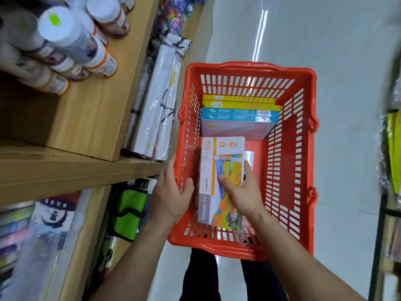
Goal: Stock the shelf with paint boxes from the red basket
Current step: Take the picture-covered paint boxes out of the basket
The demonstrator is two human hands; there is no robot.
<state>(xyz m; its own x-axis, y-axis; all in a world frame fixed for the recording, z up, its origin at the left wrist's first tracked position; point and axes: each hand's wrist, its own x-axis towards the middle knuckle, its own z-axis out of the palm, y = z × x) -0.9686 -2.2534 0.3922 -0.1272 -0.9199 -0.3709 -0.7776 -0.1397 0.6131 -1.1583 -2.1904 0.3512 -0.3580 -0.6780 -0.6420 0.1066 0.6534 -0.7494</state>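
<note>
A red plastic basket (290,161) stands on the floor in front of me. Inside it, my right hand (240,192) grips a white paint box (219,170) with a colourful picture, fingers around its right edge. My left hand (171,192) holds the basket's left rim, thumb inside the wall. At the basket's far end, two yellow boxes (238,103) and two blue-edged boxes (238,118) stand on edge. Another flat box lies under the white one, mostly hidden.
Wooden shelves (76,170) run along the left. The upper shelf carries several white-capped tubes (71,40). White wrapped rolls (156,109) lean lower down, and a green bag (130,213) sits below. The glossy grey floor (347,61) stretches ahead; another rack (392,148) is at right.
</note>
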